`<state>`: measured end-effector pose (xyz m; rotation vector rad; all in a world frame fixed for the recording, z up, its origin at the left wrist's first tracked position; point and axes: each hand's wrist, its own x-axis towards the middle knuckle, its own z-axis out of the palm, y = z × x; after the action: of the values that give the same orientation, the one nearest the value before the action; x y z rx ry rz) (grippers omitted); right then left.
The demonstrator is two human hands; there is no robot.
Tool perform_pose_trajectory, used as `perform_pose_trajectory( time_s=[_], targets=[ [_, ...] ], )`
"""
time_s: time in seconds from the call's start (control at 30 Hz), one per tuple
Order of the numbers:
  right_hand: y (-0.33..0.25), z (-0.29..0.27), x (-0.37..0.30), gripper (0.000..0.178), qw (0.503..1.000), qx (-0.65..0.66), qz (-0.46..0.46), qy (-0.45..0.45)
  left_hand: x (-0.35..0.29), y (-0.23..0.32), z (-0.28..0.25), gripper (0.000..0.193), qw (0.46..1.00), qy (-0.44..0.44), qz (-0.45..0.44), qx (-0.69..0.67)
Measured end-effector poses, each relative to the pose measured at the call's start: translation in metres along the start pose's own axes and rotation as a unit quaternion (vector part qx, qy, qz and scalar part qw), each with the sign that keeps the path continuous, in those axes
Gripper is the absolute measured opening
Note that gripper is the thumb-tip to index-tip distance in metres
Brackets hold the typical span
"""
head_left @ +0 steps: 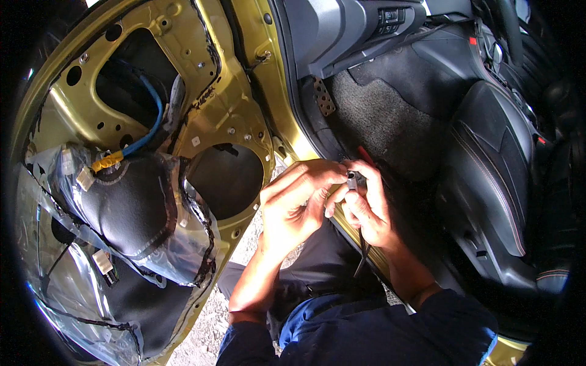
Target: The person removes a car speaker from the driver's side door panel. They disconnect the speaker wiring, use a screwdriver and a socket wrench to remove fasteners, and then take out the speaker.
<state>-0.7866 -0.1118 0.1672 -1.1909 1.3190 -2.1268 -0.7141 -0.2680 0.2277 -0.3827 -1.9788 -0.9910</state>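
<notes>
Both of my hands are closed in front of me, fingertips meeting at a small grey connector [351, 182] with a dark opening at its top. My right hand [372, 213] pinches it between thumb and fingers. From the other side, my left hand [296, 198] presses its fingertips to the connector's upper end; part of that grip is hidden. Below my right hand hangs a thin black cable [362, 255], which seems to run up into the palm. Something red [365, 155] shows just behind my right fingers.
At left stands an open gold car door [195, 125] with its inner trim off, bearing clear plastic sheeting [183, 250], a blue cable [152, 125] and a white plug [102, 261]. At right are a black car seat [488, 165], grey floor carpet [390, 125] and a metal pedal [324, 97].
</notes>
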Motion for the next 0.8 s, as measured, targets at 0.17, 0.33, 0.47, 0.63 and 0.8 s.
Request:
perform_pose_trajectory(
  time_s=[0.17,0.33,0.47,0.63,0.8],
  targets=[
    [0.005,0.006,0.001,0.041,0.998,-0.010,-0.044,0.037,0.001,0.006,0.004,0.018,0.999,0.034,0.006,0.023],
    [0.004,0.014,0.006,0.039,0.994,-0.039,-0.088,0.056,0.001,0.008,0.004,0.023,0.991,0.039,-0.108,-0.061],
    [0.002,0.015,0.008,0.038,0.995,-0.052,-0.075,0.049,0.002,0.007,-0.002,0.016,0.979,0.022,-0.162,-0.124],
    [0.005,0.016,0.009,0.039,0.998,-0.014,-0.040,0.040,0.004,0.008,-0.002,0.012,0.996,0.047,-0.061,-0.051],
    [0.007,0.017,0.011,0.040,0.997,0.047,0.001,0.054,-0.002,0.008,0.000,0.010,0.998,0.036,-0.034,0.029]
  ],
)
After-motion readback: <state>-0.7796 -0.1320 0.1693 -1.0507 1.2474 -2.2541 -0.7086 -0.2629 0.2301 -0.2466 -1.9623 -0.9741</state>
